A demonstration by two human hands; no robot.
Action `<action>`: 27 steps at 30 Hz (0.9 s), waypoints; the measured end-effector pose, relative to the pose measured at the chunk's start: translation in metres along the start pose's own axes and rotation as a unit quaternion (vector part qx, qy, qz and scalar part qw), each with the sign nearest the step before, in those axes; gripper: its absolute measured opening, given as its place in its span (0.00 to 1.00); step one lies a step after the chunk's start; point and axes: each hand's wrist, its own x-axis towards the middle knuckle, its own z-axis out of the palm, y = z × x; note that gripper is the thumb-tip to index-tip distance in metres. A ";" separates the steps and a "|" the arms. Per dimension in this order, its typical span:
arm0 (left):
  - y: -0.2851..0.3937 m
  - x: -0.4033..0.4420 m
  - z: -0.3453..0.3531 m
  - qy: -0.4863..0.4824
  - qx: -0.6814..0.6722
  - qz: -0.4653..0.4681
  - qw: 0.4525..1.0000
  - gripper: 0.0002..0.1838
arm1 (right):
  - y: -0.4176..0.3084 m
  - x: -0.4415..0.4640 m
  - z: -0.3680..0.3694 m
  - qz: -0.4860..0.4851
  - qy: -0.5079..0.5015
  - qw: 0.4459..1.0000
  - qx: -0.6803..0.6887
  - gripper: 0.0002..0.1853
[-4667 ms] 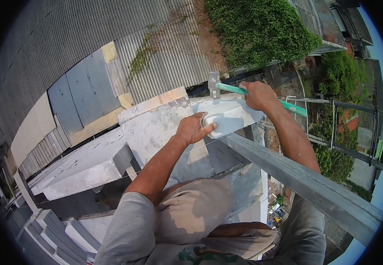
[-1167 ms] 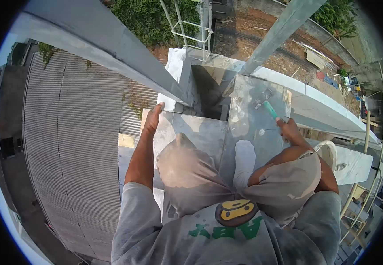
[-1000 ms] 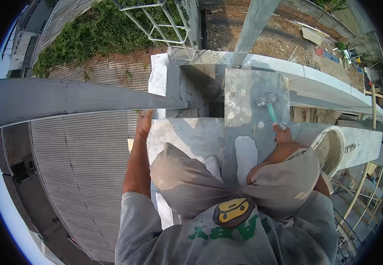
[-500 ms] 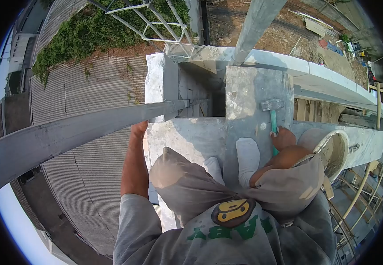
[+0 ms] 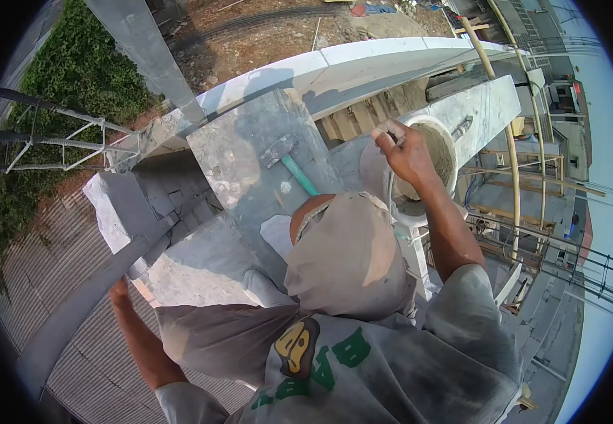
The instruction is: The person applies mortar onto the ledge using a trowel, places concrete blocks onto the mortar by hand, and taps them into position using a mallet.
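My right hand (image 5: 407,154) is raised at the near side of a white bucket (image 5: 455,134) holding grey mortar (image 5: 435,152). Its fingers are loosely bent with a gap between them, and nothing shows in them. A hammer with a green handle (image 5: 298,174) lies on a grey board (image 5: 239,159), its metal head (image 5: 278,150) pointing away from me. Low on the left, my left hand (image 5: 118,290) is beside the lower end of a pale, rough-faced block (image 5: 119,208); a long grey metal bar (image 5: 101,283) passes close by, and its fingers are mostly hidden.
Beyond the board runs a curved white ledge (image 5: 271,76). A deep opening (image 5: 176,180) lies between block and board. Steel rebar (image 5: 59,138) juts in at left, over a corrugated roof (image 5: 45,268). Bamboo poles (image 5: 508,148) stand at right. A grey post (image 5: 154,56) rises at the top.
My right hand has let go of the hammer and moved right to the bucket. The hammer stays on the board. The view has turned rightward; my left hand remains near the block and bar.
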 end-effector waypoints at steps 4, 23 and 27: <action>-0.018 0.001 -0.011 -0.023 -0.032 0.013 0.999 0.16 | 0.075 -0.021 -0.057 0.150 -0.022 0.949 -0.278 0.21; 0.078 -0.022 0.045 0.055 0.089 -0.023 0.994 0.18 | 0.176 -0.063 -0.002 0.172 -0.216 0.879 -0.389 0.23; 0.080 -0.023 0.058 0.096 0.029 -0.016 0.995 0.15 | 0.189 -0.063 -0.002 0.187 -0.231 0.865 -0.405 0.25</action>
